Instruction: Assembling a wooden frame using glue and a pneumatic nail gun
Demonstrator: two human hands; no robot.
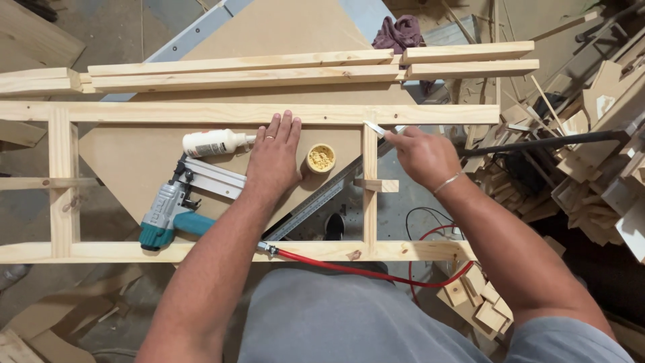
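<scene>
My left hand [274, 156] lies flat, fingers spread, on the brown board just below the upper rail of a pale wooden frame [201, 112]. A ring shows on one finger. My right hand [422, 156] grips a thin flat metal blade [374, 128] whose tip rests at the joint where an upright slat [369, 202] meets the upper rail. A small yellow tub of filler [321, 158] sits open between my hands. A white glue bottle [213, 143] lies left of my left hand.
A teal and grey nail gun [171, 215] with a red air hose [363, 271] lies on the board. A metal ruler [316, 204] runs diagonally. Loose wooden strips [269, 70] lie above the frame. Offcuts [591, 168] pile up at right. A purple rag [400, 32] sits beyond.
</scene>
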